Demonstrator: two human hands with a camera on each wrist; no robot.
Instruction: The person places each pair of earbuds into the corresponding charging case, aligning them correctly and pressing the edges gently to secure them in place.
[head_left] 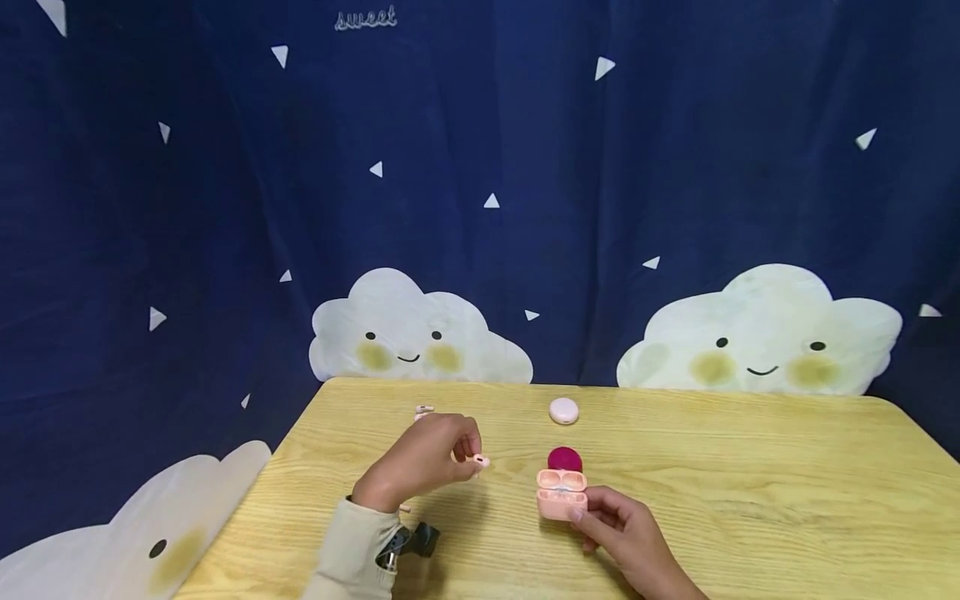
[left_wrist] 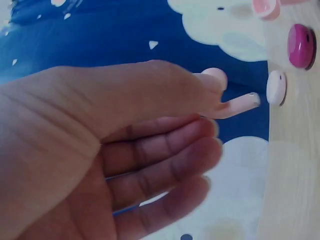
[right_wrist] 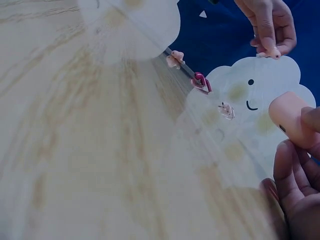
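My left hand [head_left: 431, 458] pinches a pale pink earbud [head_left: 481, 460] between thumb and fingertips above the table. In the left wrist view the stem of that earbud [left_wrist: 241, 104] sticks out past the thumb, while the other fingers are loosely bent. Off to the right, my right hand [head_left: 626, 529] grips a salmon-pink earbud case [head_left: 561, 505] by its right side. Its lid stands up, and two hollows show in the head view. The right wrist view shows the back of the case [right_wrist: 291, 117] between thumb and fingers.
Behind the held case lies a magenta round case [head_left: 565, 459], with a pale pink round case [head_left: 564, 410] farther back. Pale earbuds [head_left: 424, 409] lie beyond the left hand. In the right wrist view, magenta earbuds [right_wrist: 201, 83] rest on the wooden table [head_left: 750, 483].
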